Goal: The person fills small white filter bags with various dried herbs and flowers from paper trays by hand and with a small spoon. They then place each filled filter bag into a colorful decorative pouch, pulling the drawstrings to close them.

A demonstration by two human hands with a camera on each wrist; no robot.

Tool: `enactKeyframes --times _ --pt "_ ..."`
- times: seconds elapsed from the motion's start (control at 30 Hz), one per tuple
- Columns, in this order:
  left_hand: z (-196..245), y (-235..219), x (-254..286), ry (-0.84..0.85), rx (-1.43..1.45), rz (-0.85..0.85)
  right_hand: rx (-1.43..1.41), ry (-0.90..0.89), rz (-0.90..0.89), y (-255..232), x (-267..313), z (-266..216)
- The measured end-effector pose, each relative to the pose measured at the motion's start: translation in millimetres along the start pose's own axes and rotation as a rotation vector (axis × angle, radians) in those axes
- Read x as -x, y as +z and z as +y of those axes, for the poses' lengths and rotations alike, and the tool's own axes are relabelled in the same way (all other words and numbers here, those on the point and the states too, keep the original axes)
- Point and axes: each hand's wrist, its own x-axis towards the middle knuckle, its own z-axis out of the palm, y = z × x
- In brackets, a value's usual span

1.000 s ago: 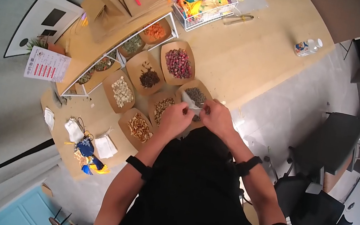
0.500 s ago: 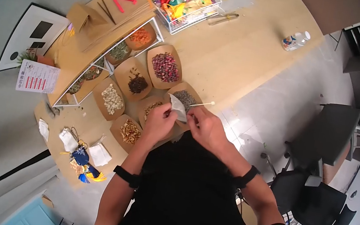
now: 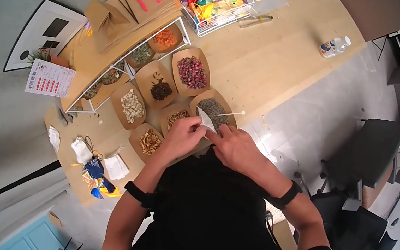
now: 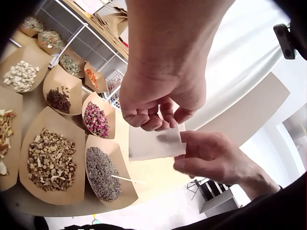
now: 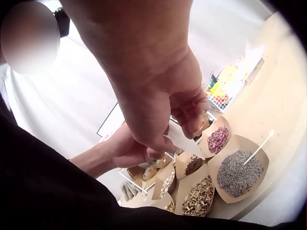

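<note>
A small white cloth pouch (image 4: 156, 143) is held between both hands, over the near edge of a paper tray of greyish-purple dried buds (image 3: 213, 111). My left hand (image 3: 183, 135) pinches its upper edge with curled fingers. On the pouch's other side, my right hand (image 3: 239, 150) grips it between thumb and fingers, as the left wrist view shows. A pale thin stick (image 5: 259, 147) with a knobbed end leans in the buds, apart from both hands. Close beside the left hand is a tray of chopped brown roots (image 4: 52, 160).
Further trays hold red rosebuds (image 3: 192, 72), dark cloves-like pieces (image 3: 160, 90), white slices (image 3: 131, 106) and yellowish slices (image 3: 150, 142). A white rack (image 3: 131, 63) stands behind. White pouches (image 3: 116, 166) and tassels (image 3: 96, 171) lie at left; a wire basket (image 3: 219, 9) and bottle (image 3: 334, 47) stand farther off.
The right hand has come away from the tray of buds to the pouch, leaving the pale stick resting in the buds. Both hands have drawn slightly nearer the body with the pouch.
</note>
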Motion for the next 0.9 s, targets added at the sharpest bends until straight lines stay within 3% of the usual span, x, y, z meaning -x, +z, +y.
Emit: enactKeyframes --times 0.4,0.47,0.6,0.67,0.7,0.77,0.9 --pt "19.0 -8.0 10.3 0.010 0.036 -0.001 0.141 -0.002 -0.018 -19.2 -8.0 -4.4" --pt "18.4 -8.3 10.7 0.086 -0.099 0.034 0.149 0.008 -0.047 -22.2 -8.6 -8.4" --pt "23.4 -6.2 19.8 0.172 -0.106 0.096 0.070 0.028 -0.046 -22.3 -10.3 -11.4" --pt "40.5 -8.0 34.6 0.272 -0.228 0.251 0.036 0.035 -0.042 -26.3 -11.1 -13.6" --pt "39.6 -6.5 39.2 0.274 -0.228 0.250 0.002 0.044 -0.036 -29.2 -11.8 -14.8" --pt "36.8 -4.3 46.2 0.652 -0.523 0.289 0.001 0.044 -0.030 -34.0 -13.3 -18.7" --pt "35.1 -2.2 43.5 0.629 -0.647 0.207 0.030 0.013 -0.082 -35.1 -13.3 -23.3"
